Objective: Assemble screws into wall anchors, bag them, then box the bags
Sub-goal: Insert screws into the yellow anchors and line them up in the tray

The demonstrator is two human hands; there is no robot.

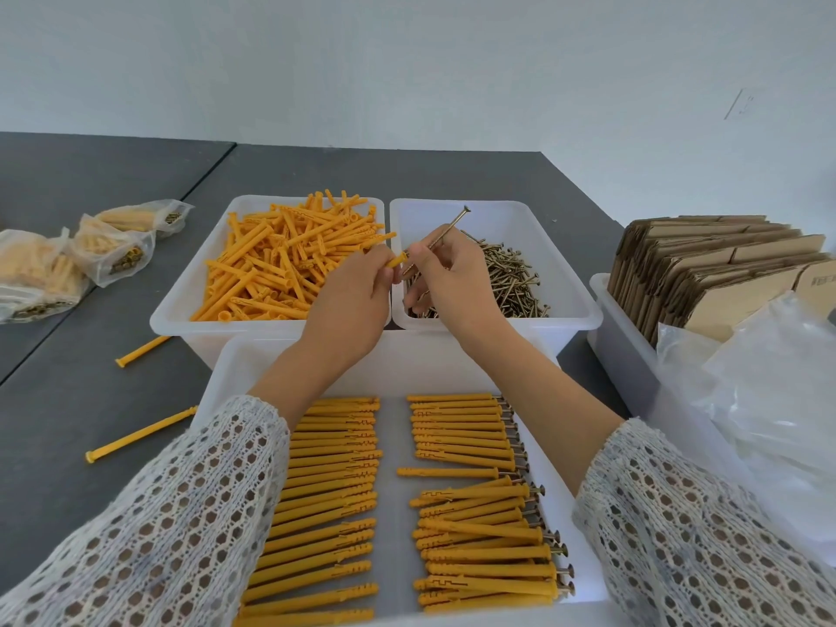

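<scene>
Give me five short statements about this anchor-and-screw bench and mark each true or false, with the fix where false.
1. The left hand holds a yellow anchor. True.
2. The right hand is empty. False: it pinches a long screw whose tip meets the anchor's open end.
3. The loose anchors bin sits to the right of the screws bin. False: it is on the left.
4. Finished anchors with screws lie in rows in the near tray. True.
5. The filled bags lie on the table's right side. False: they lie at the left; flat cardboard boxes stand at the right.
</scene>
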